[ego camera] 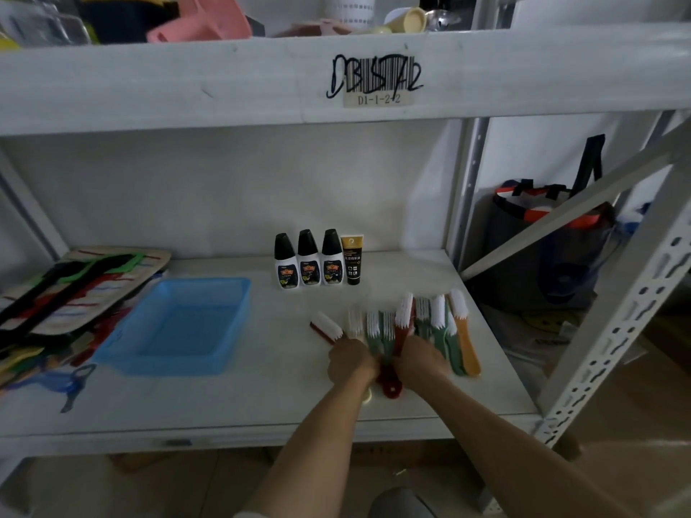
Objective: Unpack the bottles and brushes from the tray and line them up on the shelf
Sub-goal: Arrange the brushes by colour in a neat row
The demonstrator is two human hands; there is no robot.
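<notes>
- The brushes (411,330) lie side by side near the front right of the shelf (261,405), bristles pointing to the back wall, handles toward you. They look like light, stiff plastic; take them by the handles, since the white bristle heads are soft and will splay if pressed.
- Your left hand (351,358) rests on the handles at the left of the row, fingers curled over them; whether it truly grips one you cannot tell from here.
- Your right hand (422,358) covers the middle handles the same way, fingers hidden, so its hold is also unclear.
- One red brush (327,327) sits askew at the left end; another red handle (390,386) pokes out between your wrists.
- The orange brush (467,345) ends the row nearest the right edge.
- Three bottles (309,265) with black caps and a black tube (352,261) stand upright, touching, toward the back of the shelf. They look smooth, rigid and easy to tip.
- The blue tray (179,323), thin glossy plastic, sits left of centre and appears emptied.
</notes>
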